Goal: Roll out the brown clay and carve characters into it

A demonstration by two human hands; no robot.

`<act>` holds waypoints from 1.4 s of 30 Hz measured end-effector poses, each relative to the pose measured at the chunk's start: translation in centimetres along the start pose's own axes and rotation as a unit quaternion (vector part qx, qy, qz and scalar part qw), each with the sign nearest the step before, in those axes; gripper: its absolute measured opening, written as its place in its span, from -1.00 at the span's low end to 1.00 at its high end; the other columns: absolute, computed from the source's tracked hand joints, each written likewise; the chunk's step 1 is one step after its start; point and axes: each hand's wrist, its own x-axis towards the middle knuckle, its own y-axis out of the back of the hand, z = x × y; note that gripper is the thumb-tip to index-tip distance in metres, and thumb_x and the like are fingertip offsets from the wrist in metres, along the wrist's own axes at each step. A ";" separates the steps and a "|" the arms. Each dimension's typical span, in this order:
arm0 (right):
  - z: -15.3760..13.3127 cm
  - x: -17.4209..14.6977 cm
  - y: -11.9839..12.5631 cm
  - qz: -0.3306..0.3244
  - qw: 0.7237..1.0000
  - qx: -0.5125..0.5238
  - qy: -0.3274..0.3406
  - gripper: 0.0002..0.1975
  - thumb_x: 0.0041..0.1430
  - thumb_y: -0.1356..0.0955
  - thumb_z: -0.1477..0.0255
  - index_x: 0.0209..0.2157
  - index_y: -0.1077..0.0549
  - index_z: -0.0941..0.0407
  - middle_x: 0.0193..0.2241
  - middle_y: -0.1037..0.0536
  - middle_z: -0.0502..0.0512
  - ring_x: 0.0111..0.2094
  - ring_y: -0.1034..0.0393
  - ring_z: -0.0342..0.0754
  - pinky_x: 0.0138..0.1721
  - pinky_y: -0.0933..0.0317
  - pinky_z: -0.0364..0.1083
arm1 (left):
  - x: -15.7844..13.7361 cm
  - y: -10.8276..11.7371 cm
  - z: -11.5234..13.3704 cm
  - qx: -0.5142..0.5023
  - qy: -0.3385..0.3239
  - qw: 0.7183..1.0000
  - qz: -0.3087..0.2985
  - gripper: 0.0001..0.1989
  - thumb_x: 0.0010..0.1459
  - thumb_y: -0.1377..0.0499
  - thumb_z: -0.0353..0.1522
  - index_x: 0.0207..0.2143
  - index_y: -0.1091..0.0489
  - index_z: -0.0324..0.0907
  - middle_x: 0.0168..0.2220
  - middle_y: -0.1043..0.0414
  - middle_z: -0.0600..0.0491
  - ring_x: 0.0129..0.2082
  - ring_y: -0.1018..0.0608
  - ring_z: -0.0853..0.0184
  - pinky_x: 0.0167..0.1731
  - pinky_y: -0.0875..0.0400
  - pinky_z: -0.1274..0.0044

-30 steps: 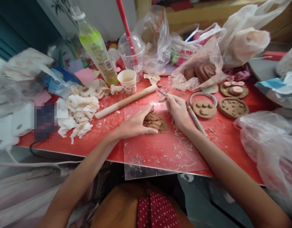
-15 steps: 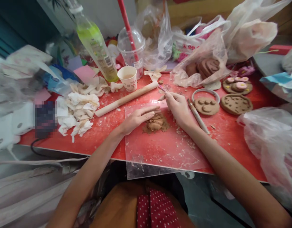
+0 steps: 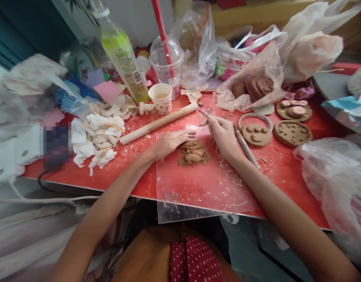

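A lump of brown clay (image 3: 194, 152) with a ridged top rests on a clear plastic sheet (image 3: 204, 188), with loose crumbs around it. Just behind and left of the lump, my left hand (image 3: 174, 141) is held palm down with its fingers stretched out, and it grips nothing. My right hand (image 3: 223, 135) pinches a thin purple stick-like tool (image 3: 203, 112) to the right of the clay. That tool's tip points up and left, close to the end of a wooden rolling pin (image 3: 159, 124). A brown-tipped stick tool (image 3: 247, 149) lies beside my right wrist.
A paper cup (image 3: 160, 98) of cloudy liquid stands behind the rolling pin, near a green bottle (image 3: 123, 58) and a lidded plastic cup (image 3: 167, 62). Crumpled tissues (image 3: 100, 133) lie left. To the right are clay discs (image 3: 292, 133), a ring (image 3: 257, 116) and plastic bags (image 3: 336, 176).
My left hand has drawn back slightly from the clay lump, uncovering more of its top. My right hand keeps its pinch on the purple tool. The whole view has shifted a little.
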 end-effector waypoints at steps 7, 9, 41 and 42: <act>-0.3 0.1 0.0 -0.014 1.000 0.004 -0.007 -0.55 0.26 -0.21 0.11 -0.52 -0.44 0.12 -0.63 -0.28 -0.02 -0.48 -0.24 -0.13 -0.47 -0.06 -0.14 | 1.8 0.1 0.0 -0.036 0.018 0.998 -0.055 -0.57 0.23 -0.03 -0.15 -0.05 -0.45 -0.27 -0.03 -0.52 -0.12 0.00 -0.55 0.14 0.12 -0.32 0.26; -0.2 0.0 0.1 -0.016 1.000 0.005 -0.008 -0.57 0.26 -0.21 0.13 -0.51 -0.45 0.12 -0.63 -0.26 -0.02 -0.49 -0.22 -0.13 -0.48 -0.05 -0.14 | 1.7 0.4 0.6 -0.029 0.024 0.997 -0.074 -0.58 0.22 -0.06 -0.16 -0.03 -0.45 -0.25 -0.03 -0.52 -0.11 0.00 -0.54 0.13 0.11 -0.33 0.26; -0.4 -0.1 0.1 -0.020 0.999 -0.019 0.018 -0.48 0.25 -0.20 0.02 -0.53 -0.43 0.12 -0.66 -0.18 -0.03 -0.55 -0.10 -0.15 -0.49 0.04 -0.11 | -5.8 2.4 0.8 0.177 0.102 0.976 -0.075 -0.29 0.17 -0.01 -0.32 0.35 0.11 -0.15 0.19 -0.29 0.06 0.40 0.16 0.08 0.28 0.48 0.00; -0.4 -0.1 0.1 -0.020 0.999 -0.023 0.019 -0.48 0.25 -0.20 0.01 -0.53 -0.44 0.12 -0.67 -0.17 -0.04 -0.55 -0.09 -0.15 -0.49 0.05 -0.12 | -5.9 2.6 0.7 0.183 0.106 0.975 -0.073 -0.30 0.18 -0.02 -0.31 0.35 0.11 -0.13 0.20 -0.27 0.08 0.40 0.21 0.08 0.28 0.48 0.00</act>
